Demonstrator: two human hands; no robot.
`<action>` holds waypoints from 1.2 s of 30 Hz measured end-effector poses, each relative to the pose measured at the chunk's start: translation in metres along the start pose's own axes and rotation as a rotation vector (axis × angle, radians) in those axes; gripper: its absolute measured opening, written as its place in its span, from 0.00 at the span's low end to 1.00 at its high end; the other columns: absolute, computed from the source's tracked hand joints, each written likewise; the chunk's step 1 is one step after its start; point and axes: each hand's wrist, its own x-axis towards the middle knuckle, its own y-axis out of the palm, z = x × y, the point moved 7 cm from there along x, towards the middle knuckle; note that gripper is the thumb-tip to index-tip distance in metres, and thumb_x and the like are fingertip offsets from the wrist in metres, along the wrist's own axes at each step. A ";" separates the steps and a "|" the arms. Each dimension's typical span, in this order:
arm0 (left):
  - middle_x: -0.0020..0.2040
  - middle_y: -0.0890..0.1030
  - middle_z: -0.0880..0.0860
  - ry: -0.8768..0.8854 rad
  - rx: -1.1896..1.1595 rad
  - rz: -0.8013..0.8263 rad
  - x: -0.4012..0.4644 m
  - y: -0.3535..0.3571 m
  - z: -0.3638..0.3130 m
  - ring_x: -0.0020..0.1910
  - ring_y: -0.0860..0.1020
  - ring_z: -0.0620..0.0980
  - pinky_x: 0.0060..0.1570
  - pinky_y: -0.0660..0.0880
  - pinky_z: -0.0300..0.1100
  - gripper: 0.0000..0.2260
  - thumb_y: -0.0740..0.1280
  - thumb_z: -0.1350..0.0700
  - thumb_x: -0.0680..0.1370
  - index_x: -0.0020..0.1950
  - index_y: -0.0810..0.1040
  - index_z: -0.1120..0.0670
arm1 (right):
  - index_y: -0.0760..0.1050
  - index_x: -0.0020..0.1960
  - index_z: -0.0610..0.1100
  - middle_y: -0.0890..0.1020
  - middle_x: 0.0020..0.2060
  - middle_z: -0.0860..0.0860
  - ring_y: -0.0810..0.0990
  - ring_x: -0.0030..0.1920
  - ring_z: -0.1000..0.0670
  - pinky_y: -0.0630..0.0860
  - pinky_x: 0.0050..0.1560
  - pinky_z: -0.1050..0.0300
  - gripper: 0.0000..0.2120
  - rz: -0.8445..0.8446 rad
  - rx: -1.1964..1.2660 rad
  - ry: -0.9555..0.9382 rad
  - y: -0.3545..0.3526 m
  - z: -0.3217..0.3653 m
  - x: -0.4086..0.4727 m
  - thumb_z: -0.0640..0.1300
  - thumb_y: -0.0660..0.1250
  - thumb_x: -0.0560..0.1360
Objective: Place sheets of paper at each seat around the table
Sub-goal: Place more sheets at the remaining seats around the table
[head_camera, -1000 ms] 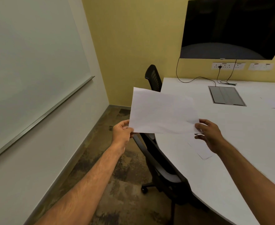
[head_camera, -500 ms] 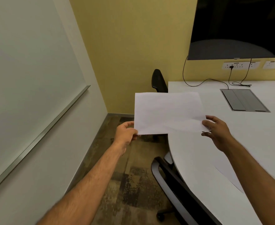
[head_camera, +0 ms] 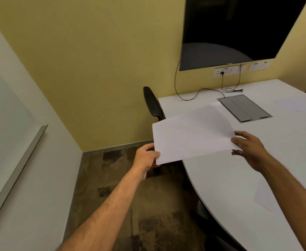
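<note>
I hold white sheets of paper (head_camera: 192, 136) in the air over the left edge of the white table (head_camera: 239, 178). My left hand (head_camera: 146, 159) pinches their lower left corner, off the table's edge. My right hand (head_camera: 248, 149) grips the right edge above the tabletop. A top sheet lifts and fans toward the far right. One sheet (head_camera: 264, 196) lies flat on the table by my right forearm, and another sheet (head_camera: 297, 105) lies at the far right. A black chair (head_camera: 153, 104) stands at the far left corner of the table.
A dark wall screen (head_camera: 239, 28) hangs over the table's far end, with sockets and cables below it. A grey cable hatch (head_camera: 244, 107) is set in the tabletop. Part of another black chair (head_camera: 208, 225) sits under the near edge. A whiteboard (head_camera: 7, 124) lines the left wall.
I have walked forward along the table, so the near chair has slid down under the view. The paper has tilted lower over the table edge, and its top sheet has fanned out.
</note>
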 end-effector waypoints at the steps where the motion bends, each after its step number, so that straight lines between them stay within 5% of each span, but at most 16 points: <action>1: 0.54 0.82 0.51 -0.009 0.007 0.026 0.015 -0.001 -0.005 0.51 0.82 0.51 0.37 0.81 0.40 0.18 0.69 0.65 0.74 0.63 0.78 0.54 | 0.79 0.54 0.47 0.82 0.54 0.43 0.80 0.50 0.42 0.80 0.43 0.47 0.09 -0.027 0.001 0.008 0.005 0.002 0.007 0.35 0.67 0.78; 7: 0.55 0.84 0.51 -0.025 0.016 0.150 0.105 0.012 -0.032 0.50 0.84 0.50 0.38 0.81 0.39 0.18 0.69 0.66 0.76 0.64 0.77 0.55 | 0.77 0.65 0.40 0.81 0.57 0.44 0.80 0.52 0.46 0.80 0.41 0.49 0.15 -0.201 0.033 0.025 0.018 0.016 0.053 0.39 0.69 0.79; 14: 0.57 0.83 0.53 -0.103 0.003 0.187 0.209 0.057 -0.048 0.53 0.83 0.53 0.46 0.83 0.45 0.15 0.67 0.66 0.77 0.62 0.77 0.55 | 0.79 0.56 0.42 0.83 0.45 0.45 0.84 0.45 0.43 0.78 0.42 0.47 0.14 -0.261 0.285 0.114 0.045 0.012 0.129 0.52 0.66 0.80; 18: 0.55 0.83 0.55 -0.112 -0.014 0.212 0.274 0.092 -0.071 0.50 0.83 0.53 0.36 0.81 0.40 0.14 0.66 0.69 0.77 0.60 0.78 0.57 | 0.75 0.54 0.38 0.80 0.45 0.42 0.85 0.38 0.44 0.78 0.32 0.52 0.10 -0.243 0.330 0.120 0.052 0.010 0.199 0.44 0.69 0.79; 21: 0.55 0.84 0.57 -0.121 0.018 0.247 0.326 0.118 -0.091 0.50 0.84 0.54 0.38 0.83 0.43 0.14 0.67 0.69 0.76 0.60 0.78 0.59 | 0.73 0.57 0.36 0.79 0.50 0.39 0.85 0.35 0.46 0.79 0.29 0.55 0.10 -0.279 0.299 0.135 0.046 0.014 0.256 0.37 0.69 0.78; 29: 0.44 0.84 0.56 -0.224 0.111 0.264 0.434 0.173 -0.108 0.32 0.80 0.49 0.40 0.82 0.43 0.08 0.67 0.69 0.75 0.50 0.81 0.60 | 0.75 0.59 0.32 0.82 0.50 0.40 0.84 0.38 0.43 0.81 0.28 0.58 0.11 -0.361 0.101 0.175 0.032 0.038 0.391 0.32 0.67 0.77; 36: 0.38 0.80 0.56 -0.305 0.170 0.218 0.519 0.209 -0.084 0.33 0.78 0.51 0.37 0.80 0.41 0.06 0.68 0.68 0.75 0.40 0.78 0.59 | 0.77 0.60 0.33 0.83 0.44 0.41 0.83 0.32 0.45 0.81 0.28 0.57 0.12 -0.429 -0.031 0.207 0.028 0.007 0.484 0.32 0.68 0.76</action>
